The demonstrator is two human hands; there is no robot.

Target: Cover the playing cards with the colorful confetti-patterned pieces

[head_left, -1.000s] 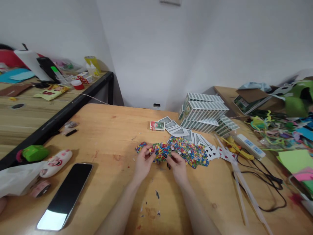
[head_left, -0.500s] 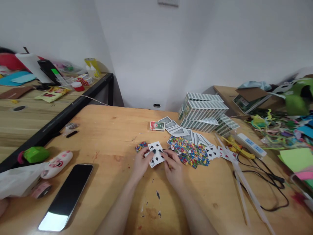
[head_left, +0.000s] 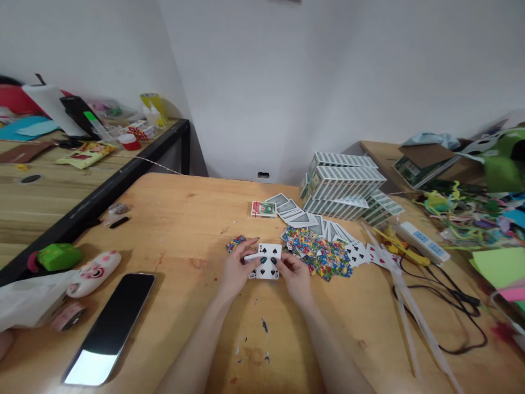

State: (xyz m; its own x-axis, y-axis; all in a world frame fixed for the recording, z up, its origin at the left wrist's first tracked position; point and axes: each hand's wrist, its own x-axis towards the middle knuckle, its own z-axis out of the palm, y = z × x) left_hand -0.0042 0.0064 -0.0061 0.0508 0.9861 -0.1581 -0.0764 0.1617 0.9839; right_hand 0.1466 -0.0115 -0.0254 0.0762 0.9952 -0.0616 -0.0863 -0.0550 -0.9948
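Near the middle of the wooden table, a six of spades (head_left: 269, 251) is held face up between both hands, with at least one more card partly behind it. My left hand (head_left: 238, 269) grips the cards from the left, thumb on top. My right hand (head_left: 296, 276) pinches the six at its right side. Beyond my left hand lies a small patch of colourful pieces (head_left: 235, 244). A larger spread of colourful pieces (head_left: 320, 251) lies right of my right hand, next to fanned cards (head_left: 301, 219) and a card box (head_left: 263, 209).
Stacked striped boxes (head_left: 346, 183) stand at the back right. A power strip (head_left: 422, 242), black cable (head_left: 455, 295) and clear strips (head_left: 422, 323) lie on the right. On the left are a phone (head_left: 112, 328), a white toy (head_left: 94, 273) and a green object (head_left: 59, 256).
The six of spades has turned from tilted to nearly upright and sits slightly further right over the other card. My right hand has shifted slightly to the right.
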